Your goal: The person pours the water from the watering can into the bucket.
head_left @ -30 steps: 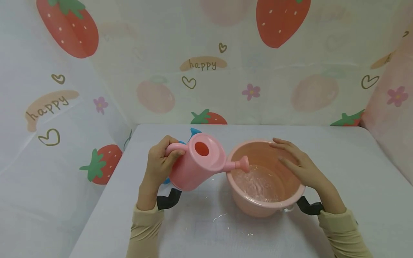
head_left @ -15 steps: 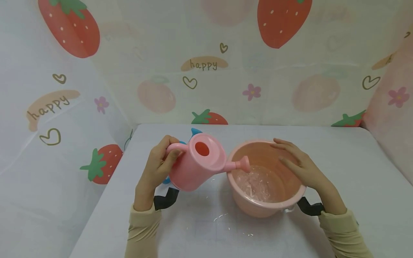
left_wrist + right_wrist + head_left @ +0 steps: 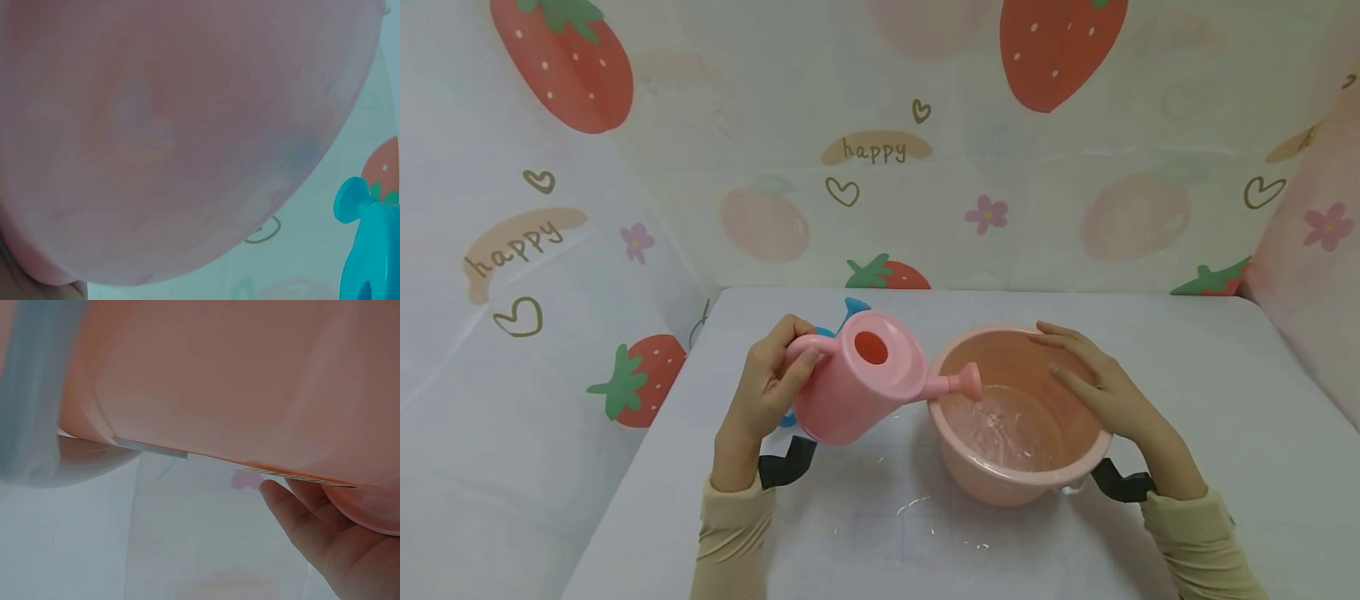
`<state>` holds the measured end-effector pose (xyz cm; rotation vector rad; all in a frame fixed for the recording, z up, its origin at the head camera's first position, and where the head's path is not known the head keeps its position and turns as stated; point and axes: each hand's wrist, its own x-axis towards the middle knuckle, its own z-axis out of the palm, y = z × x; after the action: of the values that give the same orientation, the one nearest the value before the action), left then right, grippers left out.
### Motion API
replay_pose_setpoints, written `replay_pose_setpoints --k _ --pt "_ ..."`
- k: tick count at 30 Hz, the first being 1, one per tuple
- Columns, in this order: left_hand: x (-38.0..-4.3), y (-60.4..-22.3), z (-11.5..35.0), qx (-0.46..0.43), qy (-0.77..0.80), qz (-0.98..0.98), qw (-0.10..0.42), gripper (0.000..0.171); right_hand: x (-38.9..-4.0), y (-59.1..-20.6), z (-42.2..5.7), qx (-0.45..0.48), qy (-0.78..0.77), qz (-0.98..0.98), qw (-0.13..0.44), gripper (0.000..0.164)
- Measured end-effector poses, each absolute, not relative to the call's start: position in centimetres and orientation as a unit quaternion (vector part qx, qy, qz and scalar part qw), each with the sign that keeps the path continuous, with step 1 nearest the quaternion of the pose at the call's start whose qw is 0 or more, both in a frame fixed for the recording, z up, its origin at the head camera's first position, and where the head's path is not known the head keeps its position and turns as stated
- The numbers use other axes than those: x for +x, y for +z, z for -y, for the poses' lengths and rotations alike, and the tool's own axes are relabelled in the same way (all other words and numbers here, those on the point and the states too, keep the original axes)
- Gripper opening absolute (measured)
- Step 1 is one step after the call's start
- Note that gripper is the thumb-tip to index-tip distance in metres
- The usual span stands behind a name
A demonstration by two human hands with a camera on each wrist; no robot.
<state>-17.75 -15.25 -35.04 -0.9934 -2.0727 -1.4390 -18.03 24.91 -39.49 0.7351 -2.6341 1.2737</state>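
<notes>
In the head view, my left hand point(image 3: 767, 383) grips the handle of a pink watering can point(image 3: 842, 400), which is tilted with its spout to the right. The sprinkler head point(image 3: 967, 382) hangs over the left rim of a pink bucket point(image 3: 1000, 492). Rippling water point(image 3: 996, 425) lies in the bucket. My right hand point(image 3: 1101, 383) holds the bucket's right rim, thumb on the inner side. The right wrist view shows fingers point(image 3: 300, 519) against its outer wall under the rim. In the left wrist view the can's body point(image 3: 187, 137) fills most of the picture.
A blue watering can point(image 3: 372, 250) stands behind the pink one, mostly hidden in the head view. Water drops point(image 3: 913, 504) dot the white tabletop point(image 3: 850, 533). Strawberry-printed cloth point(image 3: 880, 217) hangs at the back and both sides. The bucket has a pale handle point(image 3: 37, 394).
The water in the bucket keeps rippling in a changing pattern. My left wrist has shifted slightly left, while the pink watering can stays tilted almost the same. The right hand stays put.
</notes>
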Motion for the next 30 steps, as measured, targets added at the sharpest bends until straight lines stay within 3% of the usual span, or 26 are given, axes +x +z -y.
replay_pose_setpoints --k 30 --pt "-18.7 -35.7 15.0 -0.402 -0.552 0.679 0.272 0.022 -17.9 -39.5 -24.8 0.248 0.413 0.874 0.069 0.044"
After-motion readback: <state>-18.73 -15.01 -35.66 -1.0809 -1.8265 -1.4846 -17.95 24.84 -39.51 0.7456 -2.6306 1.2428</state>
